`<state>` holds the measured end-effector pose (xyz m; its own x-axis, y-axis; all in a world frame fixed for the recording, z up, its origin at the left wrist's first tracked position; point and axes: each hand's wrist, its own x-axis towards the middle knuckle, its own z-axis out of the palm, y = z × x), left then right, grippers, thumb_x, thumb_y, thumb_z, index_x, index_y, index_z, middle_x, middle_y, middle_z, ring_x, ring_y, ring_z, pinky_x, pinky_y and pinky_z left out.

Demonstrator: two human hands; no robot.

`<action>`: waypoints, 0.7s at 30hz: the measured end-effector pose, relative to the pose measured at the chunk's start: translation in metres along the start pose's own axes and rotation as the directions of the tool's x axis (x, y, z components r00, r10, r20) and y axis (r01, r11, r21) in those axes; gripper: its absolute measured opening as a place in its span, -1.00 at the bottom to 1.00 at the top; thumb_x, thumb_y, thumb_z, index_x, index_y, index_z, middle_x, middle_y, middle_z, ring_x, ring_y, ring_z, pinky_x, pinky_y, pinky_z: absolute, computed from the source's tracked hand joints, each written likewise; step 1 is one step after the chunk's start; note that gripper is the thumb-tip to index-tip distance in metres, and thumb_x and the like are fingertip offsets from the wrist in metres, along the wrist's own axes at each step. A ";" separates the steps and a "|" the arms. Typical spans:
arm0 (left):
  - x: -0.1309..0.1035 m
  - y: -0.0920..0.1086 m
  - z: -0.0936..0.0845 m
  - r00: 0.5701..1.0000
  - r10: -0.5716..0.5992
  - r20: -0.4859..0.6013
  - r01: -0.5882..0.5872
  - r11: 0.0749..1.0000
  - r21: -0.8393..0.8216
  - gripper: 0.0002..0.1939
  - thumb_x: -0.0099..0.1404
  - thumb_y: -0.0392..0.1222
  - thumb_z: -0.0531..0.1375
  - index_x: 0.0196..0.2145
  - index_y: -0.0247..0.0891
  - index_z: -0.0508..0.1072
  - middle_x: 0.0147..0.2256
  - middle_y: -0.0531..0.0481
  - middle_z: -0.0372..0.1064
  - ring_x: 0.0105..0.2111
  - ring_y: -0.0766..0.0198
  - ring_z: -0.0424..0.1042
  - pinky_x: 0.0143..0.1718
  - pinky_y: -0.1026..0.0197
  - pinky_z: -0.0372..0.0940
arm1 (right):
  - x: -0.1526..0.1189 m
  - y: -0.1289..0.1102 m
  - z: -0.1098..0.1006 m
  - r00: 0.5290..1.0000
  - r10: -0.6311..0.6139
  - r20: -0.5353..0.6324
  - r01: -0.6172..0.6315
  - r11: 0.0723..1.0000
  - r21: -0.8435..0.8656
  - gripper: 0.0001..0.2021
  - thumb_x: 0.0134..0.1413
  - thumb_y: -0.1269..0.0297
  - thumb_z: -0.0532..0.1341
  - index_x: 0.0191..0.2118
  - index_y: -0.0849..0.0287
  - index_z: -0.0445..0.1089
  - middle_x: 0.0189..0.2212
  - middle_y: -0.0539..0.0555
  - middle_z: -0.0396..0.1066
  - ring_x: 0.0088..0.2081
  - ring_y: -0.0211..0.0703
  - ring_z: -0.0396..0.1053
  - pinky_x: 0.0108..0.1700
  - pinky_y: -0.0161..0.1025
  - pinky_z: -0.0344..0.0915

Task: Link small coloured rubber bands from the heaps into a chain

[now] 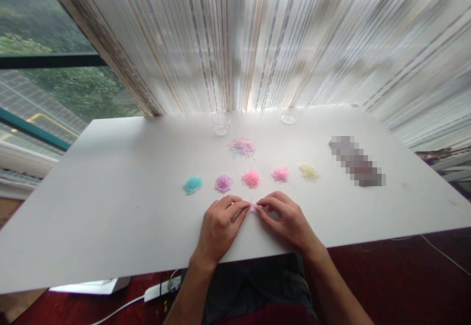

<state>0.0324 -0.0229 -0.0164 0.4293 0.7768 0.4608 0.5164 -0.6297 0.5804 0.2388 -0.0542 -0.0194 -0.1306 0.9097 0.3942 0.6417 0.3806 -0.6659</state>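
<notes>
At the near edge of the worktop (121, 207), roughly midway along it, a pale pink piece (253, 208) sits between two sets of fingertips. It is thin and tiny, whitish in places, and too small for its exact shape to be made out. The left hand (248, 206) pinches it between thumb and forefinger; the right hand (258, 206) pinches it the same way from the other side.

Just beyond the hands runs a row of five piles of small bits: a blue pile (193, 185), a purple pile (223, 183), a coral-pink pile (251, 178), a light pink pile (280, 174) and a yellow pile (308, 172). This row lies between the hands and one looser mixed pile (241, 147) of pink, lilac and bluish bits. Farther back, near the striped curtain (253, 40), are one clear tub (221, 124) and one clear round lid (288, 118), well apart. To the right lies one long object (356, 162), blurred into blocks.
</notes>
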 end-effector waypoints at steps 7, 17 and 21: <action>0.001 0.003 -0.003 0.999 0.002 -0.042 -0.004 0.999 -0.045 -0.90 0.46 -0.26 0.24 -0.13 -0.19 0.57 -0.22 -0.02 0.54 -0.26 0.24 0.52 -0.28 0.23 0.38 | -0.001 -0.003 -0.003 0.998 -0.046 -0.051 0.048 0.998 0.049 -0.95 0.31 0.37 0.27 -0.18 0.09 0.50 -0.31 0.06 0.49 -0.29 -0.16 0.47 -0.22 -0.23 0.44; 0.002 0.005 -0.004 1.000 0.006 -0.016 -0.006 1.000 0.031 -0.88 0.50 -0.21 0.19 -0.15 -0.19 0.55 -0.23 -0.02 0.55 -0.31 0.25 0.50 -0.27 0.21 0.36 | 0.002 -0.005 -0.004 0.995 -0.047 -0.085 0.053 0.997 0.060 -0.93 0.32 0.35 0.27 -0.20 0.10 0.53 -0.33 0.05 0.50 -0.32 -0.19 0.49 -0.24 -0.26 0.47; 0.002 0.006 -0.004 1.000 0.004 -0.013 -0.003 0.999 0.042 -0.89 0.49 -0.22 0.19 -0.17 -0.20 0.54 -0.23 -0.02 0.55 -0.33 0.25 0.50 -0.30 0.21 0.34 | 0.002 -0.006 -0.004 0.997 -0.036 -0.072 0.040 0.998 0.058 -0.92 0.32 0.33 0.27 -0.20 0.10 0.54 -0.34 0.06 0.50 -0.32 -0.18 0.49 -0.24 -0.25 0.47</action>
<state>0.0335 -0.0251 -0.0088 0.4218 0.7745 0.4715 0.5458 -0.6321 0.5501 0.2377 -0.0554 -0.0123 -0.0983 0.8812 0.4623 0.5909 0.4255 -0.6854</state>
